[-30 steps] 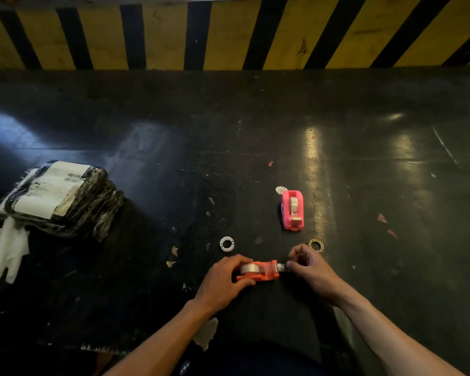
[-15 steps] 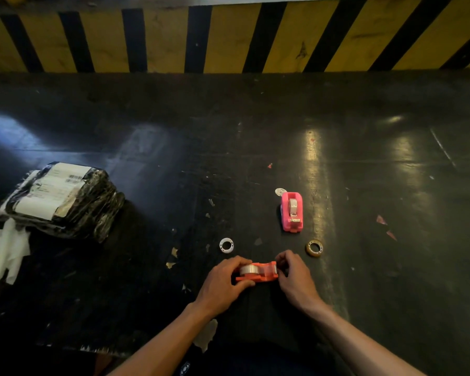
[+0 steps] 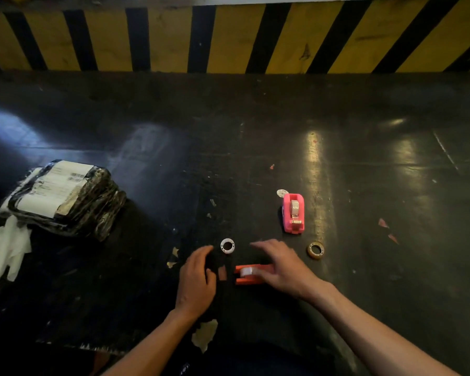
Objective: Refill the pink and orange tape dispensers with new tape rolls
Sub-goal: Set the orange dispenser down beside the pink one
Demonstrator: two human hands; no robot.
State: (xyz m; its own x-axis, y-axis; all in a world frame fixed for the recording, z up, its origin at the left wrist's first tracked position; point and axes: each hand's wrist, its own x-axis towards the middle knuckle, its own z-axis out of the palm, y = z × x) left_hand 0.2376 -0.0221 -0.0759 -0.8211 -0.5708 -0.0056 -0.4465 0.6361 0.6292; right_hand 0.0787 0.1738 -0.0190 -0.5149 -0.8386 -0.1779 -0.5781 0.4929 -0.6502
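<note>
A: Head view, hands first. Right hand (image 3: 282, 264) is laid over the orange dispenser (image 3: 248, 275), fingers spread across its right half; resting or gripping, can't tell, it's blurred. Left hand (image 3: 197, 278) sits just left of it, fingers loosely curled, not touching the dispenser. A small brownish scrap (image 3: 222, 273) shows by its fingertips; pinched or just lying on the desk (image 3: 364, 185), can't tell.

B: Roll in yet?

A: Clear roll (image 3: 247, 271) is seated in the orange one. Pink dispenser (image 3: 293, 213) stands apart further back, w/ a roll in it too.

B: Leftovers?

A: White core (image 3: 227, 245) just beyond the left hand, brownish ring (image 3: 315, 250) to the right of the right hand. Probably the spent cores.

B: So which step?

A: I'd say finishing the orange refill. Next move needs the tape end drawn fwd to the cutter, w/ the other hand pinning the body so it won't slide. Far left there's a wrapped parcel (image 3: 63, 196), not involved.
</note>
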